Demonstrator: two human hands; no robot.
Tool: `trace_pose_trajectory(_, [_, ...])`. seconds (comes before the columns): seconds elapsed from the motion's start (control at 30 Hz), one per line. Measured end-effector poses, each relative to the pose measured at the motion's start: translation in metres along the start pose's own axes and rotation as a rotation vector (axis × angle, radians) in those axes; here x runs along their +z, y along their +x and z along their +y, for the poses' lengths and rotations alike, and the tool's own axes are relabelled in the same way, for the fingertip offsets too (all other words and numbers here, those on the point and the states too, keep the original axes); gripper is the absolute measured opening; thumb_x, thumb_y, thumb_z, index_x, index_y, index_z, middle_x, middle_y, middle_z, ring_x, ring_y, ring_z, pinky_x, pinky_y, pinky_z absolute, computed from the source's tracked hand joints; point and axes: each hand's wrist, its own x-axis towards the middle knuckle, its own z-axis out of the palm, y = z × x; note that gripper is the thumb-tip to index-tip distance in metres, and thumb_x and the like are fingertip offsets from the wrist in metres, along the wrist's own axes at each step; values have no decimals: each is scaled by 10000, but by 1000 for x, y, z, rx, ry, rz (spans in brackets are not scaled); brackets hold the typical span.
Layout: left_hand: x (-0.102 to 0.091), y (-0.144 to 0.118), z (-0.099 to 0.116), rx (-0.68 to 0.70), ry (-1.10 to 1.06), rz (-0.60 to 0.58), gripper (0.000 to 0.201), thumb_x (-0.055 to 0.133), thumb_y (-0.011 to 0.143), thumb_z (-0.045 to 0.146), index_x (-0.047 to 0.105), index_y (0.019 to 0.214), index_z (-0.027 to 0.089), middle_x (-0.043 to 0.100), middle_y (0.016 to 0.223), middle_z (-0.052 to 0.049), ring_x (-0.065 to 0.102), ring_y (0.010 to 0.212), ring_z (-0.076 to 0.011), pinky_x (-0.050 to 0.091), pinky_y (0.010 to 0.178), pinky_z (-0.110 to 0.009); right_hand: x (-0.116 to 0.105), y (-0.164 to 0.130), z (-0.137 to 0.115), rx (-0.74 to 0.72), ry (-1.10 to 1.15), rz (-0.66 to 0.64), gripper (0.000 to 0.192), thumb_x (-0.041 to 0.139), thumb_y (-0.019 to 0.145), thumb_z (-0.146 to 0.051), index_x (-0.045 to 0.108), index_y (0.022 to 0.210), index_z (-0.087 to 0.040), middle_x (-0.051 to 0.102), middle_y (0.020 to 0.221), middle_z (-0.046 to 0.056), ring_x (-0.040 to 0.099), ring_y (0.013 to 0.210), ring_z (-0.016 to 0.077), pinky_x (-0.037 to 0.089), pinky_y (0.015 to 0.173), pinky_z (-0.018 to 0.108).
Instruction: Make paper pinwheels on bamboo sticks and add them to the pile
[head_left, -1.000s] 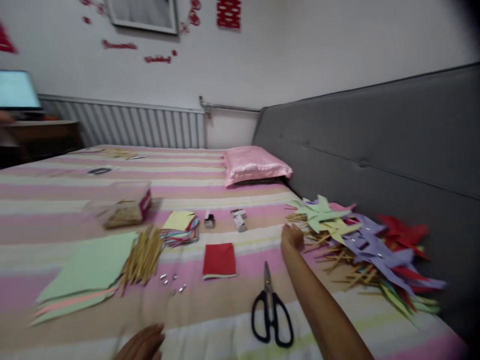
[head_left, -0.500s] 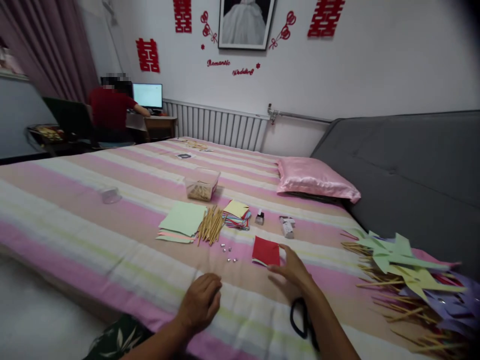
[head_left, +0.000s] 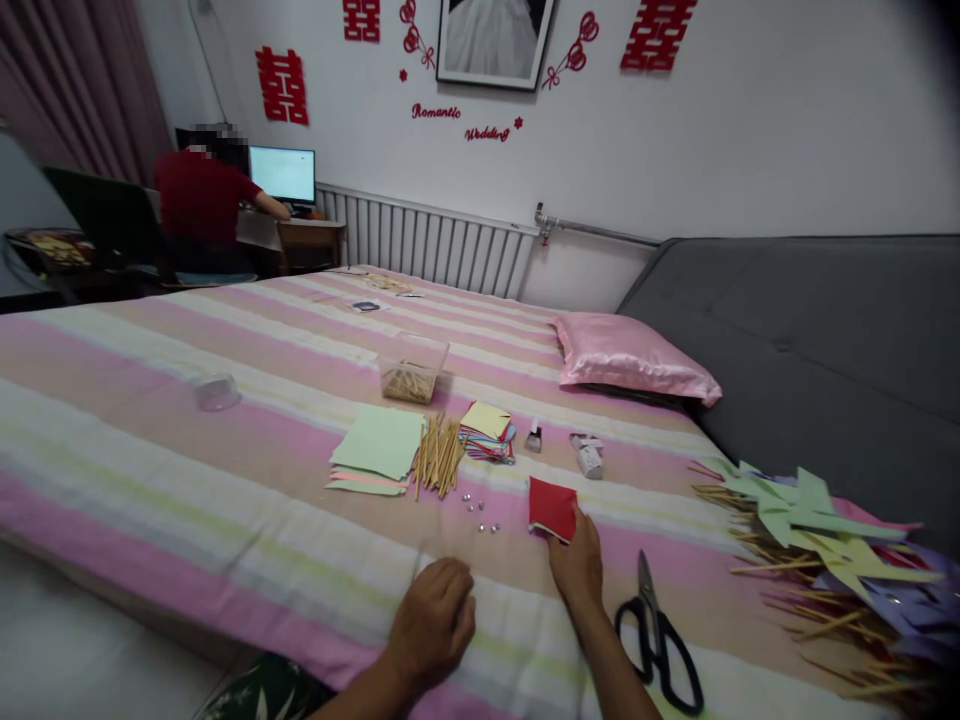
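My right hand point(head_left: 577, 565) pinches the near right corner of a small stack of square paper with a red sheet point(head_left: 553, 508) on top; a lighter edge shows beneath. My left hand point(head_left: 435, 618) rests on the bedspread with its fingers curled in, and nothing shows in it. Several small shiny beads point(head_left: 481, 507) lie between the hands and the piles. Black-handled scissors point(head_left: 655, 630) lie right of my right forearm. Beyond the beads are light green paper sheets point(head_left: 381, 440), a bundle of thin wooden sticks point(head_left: 440, 455) and a stack of small coloured squares point(head_left: 487, 420).
Paper pinwheels on sticks point(head_left: 806, 510) are heaped at the right. Behind the piles stand a clear box of sticks point(head_left: 412, 370), a small bottle point(head_left: 533, 436) and a small white packet point(head_left: 587, 455). A clear lid point(head_left: 217, 392) lies left. A person point(head_left: 199, 205) sits at a computer.
My right hand has closed on the corner of the red-topped paper, which now tilts up slightly. The scissors have come fully into view as my forearm shifted. My left hand stays curled.
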Motion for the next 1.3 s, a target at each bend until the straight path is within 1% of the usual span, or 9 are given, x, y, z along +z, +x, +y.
trace_pose_trajectory(0.23, [-4,0,-5,-2,-39,29,185,471,775,101,552,924,175,647,935,-95,597,915,-218,496,831,-375,26,21,-1,-8,-11,-1,470,338,762,-186,629,1123,-108,540,1233,170,478,1171,298,357,983,442])
trace_pose_trajectory(0.4, [0,5,-21,124,-132,241,281,499,756,102,549,1019,185,674,944,-87,621,884,-192,504,783,-302,23,39,-11,-31,82,187,481,311,793,-236,621,1100,-34,569,1196,220,502,1142,306,367,973,472])
trace_pose_trajectory(0.5, [-6,43,-28,43,-241,303,255,494,786,136,581,1015,208,680,959,-77,614,906,-201,478,807,-324,11,58,-39,-104,163,247,460,326,852,-304,599,1136,-66,570,1207,195,495,1160,274,371,983,435])
trace_pose_trajectory(0.63, [-15,133,-39,-341,-517,264,270,425,866,337,648,883,184,688,861,-81,621,797,-218,471,706,-337,4,87,-76,-224,196,293,414,325,882,-301,606,1137,-137,549,1248,153,466,1192,252,341,1009,451])
trace_pose_trajectory(0.73, [1,188,-52,-555,-838,160,481,395,845,519,688,818,139,696,757,-94,627,678,-215,466,649,-332,18,96,-80,-313,193,295,416,309,880,-203,561,1210,-189,476,1331,114,381,1265,238,313,1028,469])
trace_pose_trajectory(0.8, [23,206,-63,-676,-1115,87,610,401,792,626,688,863,92,702,749,-121,640,650,-215,469,635,-330,33,95,-71,-387,188,269,451,309,862,-146,527,1250,-216,414,1383,90,320,1304,236,295,1042,481])
trace_pose_trajectory(0.97, [68,205,-78,-767,-1551,-80,614,567,694,630,669,980,97,719,806,-118,664,753,-226,488,710,-332,55,91,-55,-471,195,178,512,321,831,-51,554,1222,-285,329,1438,46,281,1324,247,312,1030,510])
trace_pose_trajectory(1.17, [54,201,-75,-823,-1536,-64,375,703,682,412,682,891,101,725,870,-115,658,859,-239,496,760,-316,41,91,-64,-541,271,95,565,343,783,-12,590,1168,-344,291,1459,-32,234,1352,246,293,1048,527])
trace_pose_trajectory(1.3, [52,200,-77,-788,-1474,-70,359,696,691,414,689,872,105,725,865,-112,657,863,-243,504,752,-319,32,96,-58,-277,490,78,558,382,733,-67,544,1226,-272,383,1411,38,352,1296,239,358,1018,473])
